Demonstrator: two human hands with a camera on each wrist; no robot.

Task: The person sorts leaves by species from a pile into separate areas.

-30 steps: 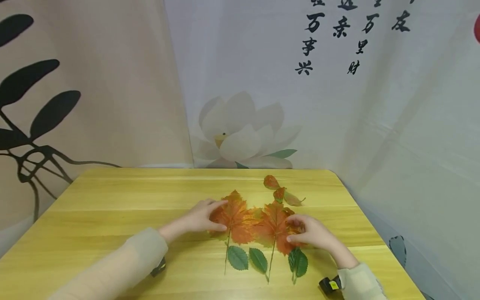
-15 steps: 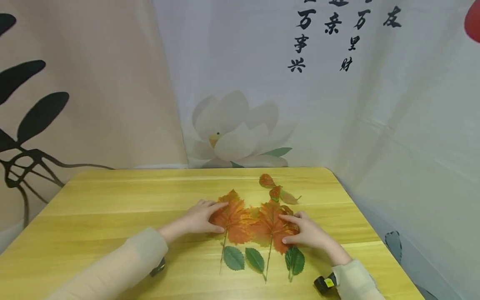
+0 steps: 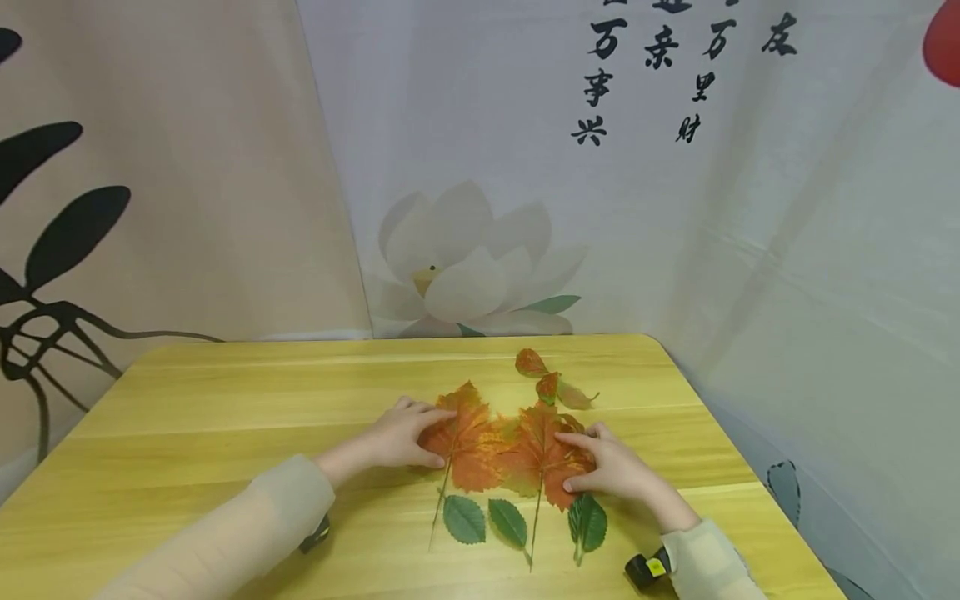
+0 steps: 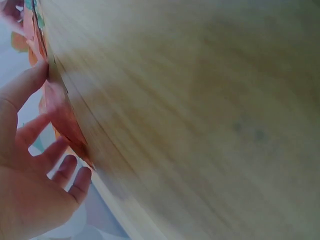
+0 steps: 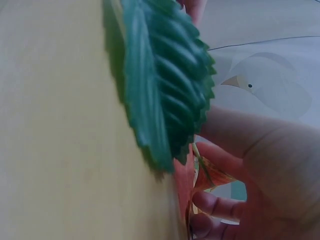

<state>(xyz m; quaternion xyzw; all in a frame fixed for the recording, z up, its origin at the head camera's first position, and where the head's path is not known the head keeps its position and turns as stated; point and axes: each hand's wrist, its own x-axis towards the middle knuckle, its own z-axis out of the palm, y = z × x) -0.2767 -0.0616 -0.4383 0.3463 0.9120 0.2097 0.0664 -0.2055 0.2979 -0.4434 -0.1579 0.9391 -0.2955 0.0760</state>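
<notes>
While both your hands rest at the orange foliage with fingers spread, a light touch should serve best. Take the right maple leaf (image 3: 542, 454) as your landmark. Your right hand (image 3: 618, 468) is at its right edge, thumb and index finger parted over the blade, clasping nothing that shows. Your left hand (image 3: 401, 435) is well to the landmark's left, at the outer edge of the left maple leaf (image 3: 476, 446), which its parted thumb and index finger straddle; that hand looks loose too, though how firmly it presses cannot be told. To adjust either blade, lay your fingertips flat and slide evenly, since thin leaves like these will likely crease or ride over each other if shoved from one side. Mind the green leaves (image 3: 463, 519) on the landmark's near side: the rightmost green leaf (image 3: 594, 525) sits close to your right thumb. The small red leaves (image 3: 531, 362) lie beyond the landmark's far tip.
</notes>
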